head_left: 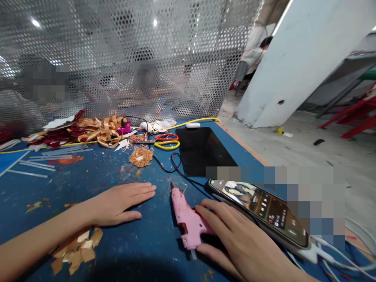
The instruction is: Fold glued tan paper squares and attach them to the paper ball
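Observation:
My left hand [122,203] lies flat on the blue tabletop, fingers stretched out and nothing in it. Under and beside that wrist are several small gold-brown ribbon pieces [84,248]. On the right, my right hand [232,235] is around the handle of a pink hot glue gun [188,219]; the handle is partly hidden by the fingers. The gun lies on its side with its nozzle pointing away from me, and a clear glue stick [193,254] pokes out of its back end. Beyond the hands sits a round tan ruffled piece [141,157] with a white scrap on it.
Scissors [167,141] with red and yellow handles lie near a black tablet [205,150]. A phone [261,211] with cables is right of my right hand. Clear glue sticks [49,158], a ribbon heap [102,131] and a yellow cord [199,119] lie before a perforated metal panel [126,86].

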Available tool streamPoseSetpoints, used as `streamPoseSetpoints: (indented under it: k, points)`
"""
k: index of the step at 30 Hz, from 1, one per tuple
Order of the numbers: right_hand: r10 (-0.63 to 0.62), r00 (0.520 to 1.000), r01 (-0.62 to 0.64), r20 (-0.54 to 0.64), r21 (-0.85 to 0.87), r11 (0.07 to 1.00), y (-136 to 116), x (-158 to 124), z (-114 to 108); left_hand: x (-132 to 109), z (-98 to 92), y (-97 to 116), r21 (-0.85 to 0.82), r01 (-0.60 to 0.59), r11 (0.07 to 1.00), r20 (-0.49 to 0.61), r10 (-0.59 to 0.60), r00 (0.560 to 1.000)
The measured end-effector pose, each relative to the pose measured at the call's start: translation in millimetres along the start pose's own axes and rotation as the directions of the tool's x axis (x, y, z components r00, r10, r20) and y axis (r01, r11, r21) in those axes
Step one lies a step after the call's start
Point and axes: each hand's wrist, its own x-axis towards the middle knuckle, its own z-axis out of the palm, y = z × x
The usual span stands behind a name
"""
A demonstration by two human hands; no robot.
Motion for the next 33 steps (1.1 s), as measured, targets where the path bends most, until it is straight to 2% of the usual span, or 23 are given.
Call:
streamPoseSetpoints:
  k: [4, 8, 13, 19, 25, 33]
  points:
    - [0.031, 0.999, -0.033, -0.041, -0.034, 0.999, 0.7, -0.3, 0.9, -1.7, 3.6, 5.0, 0.025, 0.017, 1.000, -0.056, -0.015, 0.998]
    - [0.075, 0.997, -0.075, -0.001, 0.022, 0.997, 1.3, 0.0, 0.5, 17.8, 8.1, 3.8, 0.040, 0.010, 0.999, -0.120, -0.005, 0.993]
    - [0.097, 0.995, -0.099, 0.038, 0.067, 0.993, 0.5, -0.8, -0.4, 45.5, 8.9, 1.4, 0.250, 0.000, 0.968, -0.188, 0.048, 0.981]
    - [0.124, 0.988, -0.133, 0.091, 0.109, 0.985, -0.4, -1.6, -1.3, 66.9, 2.0, -4.6, 0.336, -0.008, 0.942, -0.180, 0.073, 0.981]
    - [0.129, 0.986, -0.142, 0.106, 0.126, 0.982, 0.4, -1.6, -2.1, 77.1, -6.3, -10.6, 0.390, -0.065, 0.918, -0.158, 0.136, 0.978]
    - [0.105, 0.991, -0.113, 0.088, 0.089, 0.990, -1.3, -1.4, 3.1, 75.9, 2.5, -3.9, 0.480, -0.028, 0.877, -0.176, 0.128, 0.976]
